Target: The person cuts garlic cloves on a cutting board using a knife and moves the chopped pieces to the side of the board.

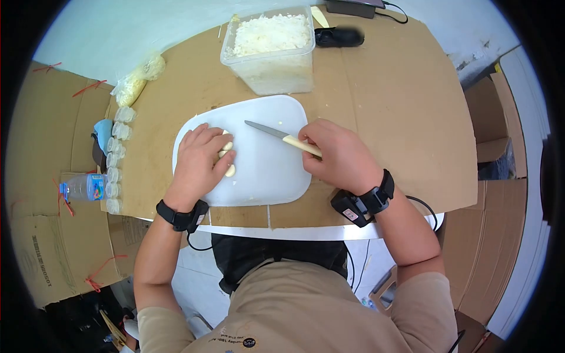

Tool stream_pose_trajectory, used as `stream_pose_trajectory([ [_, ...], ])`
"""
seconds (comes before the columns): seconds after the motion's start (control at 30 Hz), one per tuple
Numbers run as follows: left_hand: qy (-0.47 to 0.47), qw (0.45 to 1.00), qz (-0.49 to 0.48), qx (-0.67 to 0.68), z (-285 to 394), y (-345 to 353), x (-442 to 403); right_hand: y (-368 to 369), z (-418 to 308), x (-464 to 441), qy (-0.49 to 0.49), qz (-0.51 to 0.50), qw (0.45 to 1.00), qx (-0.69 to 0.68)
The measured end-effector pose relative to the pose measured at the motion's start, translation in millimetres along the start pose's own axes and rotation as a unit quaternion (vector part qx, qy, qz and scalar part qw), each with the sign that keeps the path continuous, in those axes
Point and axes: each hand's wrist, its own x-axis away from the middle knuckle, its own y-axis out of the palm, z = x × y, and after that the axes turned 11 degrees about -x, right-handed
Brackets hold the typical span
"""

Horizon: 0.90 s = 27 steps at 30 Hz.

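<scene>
A white cutting board (pixel 265 170) lies on the cardboard-covered table. On its left part my left hand (pixel 202 157) rests with bent fingers beside several small pale pieces (pixel 229 170), which look like peeled cloves; fingers and thumb touch them. My right hand (pixel 338 152) is closed round the cream handle of a knife (pixel 268 129) over the board's right side. The blade points up and left, its tip near the board's middle, apart from the pieces. Tiny pale bits lie on the board.
A clear tub (pixel 273 73) full of white chopped material stands behind the board, with a black object (pixel 339 37) to its right. Small clear cups (pixel 114 159) line the left edge, near a plastic bottle (pixel 85 187) and a tied bag (pixel 130 88).
</scene>
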Motion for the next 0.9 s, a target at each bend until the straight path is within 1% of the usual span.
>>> stream_pose_trajectory([
  [0.07, 0.007, 0.999, 0.028, -0.045, -2, 2, 4, 2, 2, 0, -0.009, 0.002, 1.000, -0.004],
  [0.1, 0.008, 0.999, 0.025, -0.046, 0, 4, 2, 4, 2, 1, -0.015, 0.007, 1.000, -0.009],
  [0.17, -0.042, 0.997, 0.060, 0.011, 6, 6, -4, 5, 3, 1, -0.022, 0.013, 1.000, -0.017],
  [0.2, -0.041, 0.997, 0.059, 0.009, 3, 5, -6, 6, 4, 1, -0.025, 0.016, 0.999, -0.018],
  [0.27, -0.138, 0.987, 0.011, 0.076, 0, 3, -13, 5, 4, 1, -0.026, 0.020, 0.999, -0.020],
  [0.3, -0.135, 0.988, 0.010, 0.076, -2, 3, -15, 4, 4, 1, -0.022, 0.018, 0.999, -0.020],
  [0.37, -0.153, 0.986, -0.024, 0.062, -9, 4, -18, 2, 3, 1, -0.016, 0.019, 1.000, -0.020],
  [0.5, -0.119, 0.988, -0.047, 0.088, -16, -1, -21, 2, 2, 2, -0.023, 0.029, 0.999, -0.031],
  [0.6, -0.126, 0.988, -0.053, 0.074, -15, -3, -25, 4, 3, 2, -0.031, 0.037, 0.998, -0.028],
  [0.67, -0.163, 0.978, -0.086, 0.095, -14, -4, -29, 5, 4, 2, -0.033, 0.044, 0.998, -0.025],
  [0.8, -0.158, 0.980, -0.075, 0.092, -14, 1, -32, 6, 5, 3, -0.038, 0.049, 0.998, -0.008],
  [0.87, -0.121, 0.986, -0.056, 0.103, -13, 3, -34, 6, 5, 3, -0.037, 0.047, 0.998, -0.001],
  [0.9, -0.120, 0.986, -0.057, 0.104, -13, 4, -35, 6, 6, 3, -0.035, 0.047, 0.998, 0.004],
])
